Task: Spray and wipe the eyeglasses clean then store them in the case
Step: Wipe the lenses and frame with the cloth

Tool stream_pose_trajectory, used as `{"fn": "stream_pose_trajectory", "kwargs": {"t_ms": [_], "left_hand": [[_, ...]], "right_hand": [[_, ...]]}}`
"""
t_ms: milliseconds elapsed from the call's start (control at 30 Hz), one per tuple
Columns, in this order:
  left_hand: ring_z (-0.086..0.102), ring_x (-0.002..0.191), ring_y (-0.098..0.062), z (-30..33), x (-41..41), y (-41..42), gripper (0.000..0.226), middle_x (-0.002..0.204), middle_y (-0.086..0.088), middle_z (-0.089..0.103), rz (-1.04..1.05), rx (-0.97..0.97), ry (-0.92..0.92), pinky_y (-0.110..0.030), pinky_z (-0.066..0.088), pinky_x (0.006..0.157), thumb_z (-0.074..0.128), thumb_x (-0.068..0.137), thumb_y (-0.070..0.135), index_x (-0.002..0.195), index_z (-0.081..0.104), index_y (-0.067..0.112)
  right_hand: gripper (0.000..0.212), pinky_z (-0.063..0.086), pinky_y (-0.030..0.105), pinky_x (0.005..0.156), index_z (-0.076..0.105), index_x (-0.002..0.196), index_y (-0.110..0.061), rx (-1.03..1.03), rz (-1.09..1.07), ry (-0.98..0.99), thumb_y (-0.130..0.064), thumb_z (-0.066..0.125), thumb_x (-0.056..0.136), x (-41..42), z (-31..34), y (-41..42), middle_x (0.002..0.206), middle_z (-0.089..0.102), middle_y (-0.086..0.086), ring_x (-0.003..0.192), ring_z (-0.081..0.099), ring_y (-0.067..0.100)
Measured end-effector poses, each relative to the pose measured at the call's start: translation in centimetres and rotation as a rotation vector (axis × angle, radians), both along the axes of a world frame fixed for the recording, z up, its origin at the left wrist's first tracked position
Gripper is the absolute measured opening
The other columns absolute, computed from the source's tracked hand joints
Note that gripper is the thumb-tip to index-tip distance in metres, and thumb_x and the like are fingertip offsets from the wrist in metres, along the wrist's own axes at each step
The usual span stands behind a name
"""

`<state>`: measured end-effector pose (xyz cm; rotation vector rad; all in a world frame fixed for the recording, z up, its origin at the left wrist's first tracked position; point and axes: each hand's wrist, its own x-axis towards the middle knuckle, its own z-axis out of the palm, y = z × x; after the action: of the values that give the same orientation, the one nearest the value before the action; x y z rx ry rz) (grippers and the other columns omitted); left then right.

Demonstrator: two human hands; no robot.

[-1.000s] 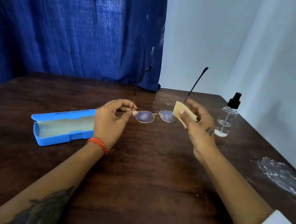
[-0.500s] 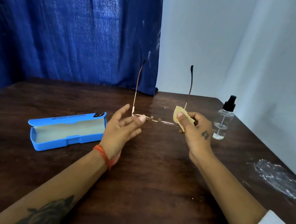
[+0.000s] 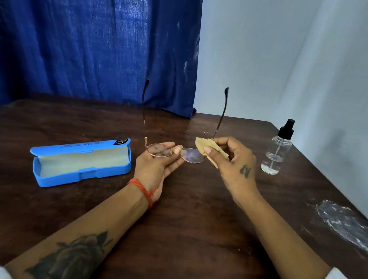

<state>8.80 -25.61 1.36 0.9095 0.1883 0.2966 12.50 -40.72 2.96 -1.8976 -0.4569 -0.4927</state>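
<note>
**Wiping under way, case open and waiting**

The dark wooden table [image 3: 188, 224] carries everything, with a blue curtain [image 3: 87, 27] hanging behind its far edge. On the person's left lies the blue case [image 3: 83, 162], lid open and its pale lining bare. At the far right stands the clear spray bottle [image 3: 276, 151], upright, well apart from both hands.

The left hand [image 3: 157, 166] is turned palm-up with loosely curled fingers, supporting the eyeglasses [image 3: 176, 153] from below at the left lens and bridge. The right hand [image 3: 234, 164] is pinched closed on a folded tan cloth [image 3: 210, 149], pressing it to the outer edge of the right lens.

The eyeglasses are held above the middle of the table, between the case and the bottle. Their long axis, across the two lenses, runs left to right; the lenses face roughly up toward the camera, and both temples are unfolded and stand nearly upright, tips toward the curtain.

Risks, as I judge them: the left hand's support looks light, so firm rubbing could tip the frame out of the palm onto the table. Pressure near the hinge could bend the thin metal. The temples are not yet folded; the eyeglasses will not fit the case until they are.
</note>
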Motion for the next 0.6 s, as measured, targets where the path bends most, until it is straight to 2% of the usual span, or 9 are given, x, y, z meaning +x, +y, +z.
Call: {"fn": "stream_pose_trajectory", "kwargs": {"t_ms": [100,133,267,367,467,600], "left_hand": [[0.07,0.082,-0.018,0.2,-0.1,-0.2,0.018,0.092,-0.016,0.067,0.029,0.079,-0.051,-0.025,0.058,0.067,0.061,0.079,-0.006,0.094,0.058,0.003],[0.07,0.079,-0.017,0.2,-0.2,-0.3,0.017,0.091,-0.016,0.067,0.037,0.115,-0.071,-0.024,0.058,0.066,0.062,0.078,-0.005,0.094,0.059,0.002],[0.07,0.075,-0.016,0.3,-0.2,-0.3,0.013,0.089,-0.017,0.067,0.069,0.2,-0.115,-0.024,0.058,0.065,0.06,0.081,-0.005,0.087,0.058,0.005],[0.069,0.079,-0.018,0.3,-0.3,-0.4,0.014,0.09,-0.019,0.065,0.07,0.248,-0.138,-0.027,0.059,0.068,0.06,0.08,-0.006,0.084,0.057,0.008],[0.065,0.088,-0.025,0.4,-0.5,-0.5,0.014,0.099,-0.024,0.063,0.081,0.311,-0.106,-0.036,0.057,0.079,0.062,0.079,-0.003,0.083,0.058,0.01],[0.064,0.092,-0.028,0.3,-0.4,-0.4,0.013,0.104,-0.027,0.062,0.114,0.317,-0.063,-0.039,0.055,0.083,0.063,0.079,-0.002,0.086,0.058,0.008]], "right_hand": [[0.024,0.042,0.005,0.064,0.064,0.094,-0.018,-0.026,-0.113,-0.098,-0.017,0.077,0.073,-0.2,-0.2,0.1,0.085,0.067,-0.006,0.079,0.063,0.008],[0.026,0.041,0.005,0.062,0.062,0.092,-0.017,-0.032,-0.161,-0.141,-0.015,0.078,0.071,-0.4,-0.3,0.1,0.085,0.066,-0.005,0.075,0.06,0.006],[0.014,0.05,0.027,0.061,0.066,0.081,-0.01,-0.12,-0.215,-0.359,-0.005,0.074,0.071,-1.1,-0.3,0.6,0.076,0.066,0.003,0.067,0.058,0.014],[0.021,0.046,0.021,0.072,0.072,0.091,-0.009,-0.283,-0.178,-0.415,0.0,0.069,0.073,-1.4,-0.5,1.0,0.087,0.07,0.007,0.079,0.062,0.019],[0.035,0.04,0.024,0.084,0.069,0.105,-0.006,-0.449,-0.08,-0.417,0.006,0.065,0.073,-1.8,-0.8,1.6,0.102,0.071,0.012,0.093,0.061,0.026],[0.027,0.043,0.028,0.085,0.069,0.105,-0.008,-0.491,0.045,-0.372,-0.011,0.07,0.078,-2.0,-0.5,1.4,0.107,0.07,0.009,0.094,0.061,0.024]]}}
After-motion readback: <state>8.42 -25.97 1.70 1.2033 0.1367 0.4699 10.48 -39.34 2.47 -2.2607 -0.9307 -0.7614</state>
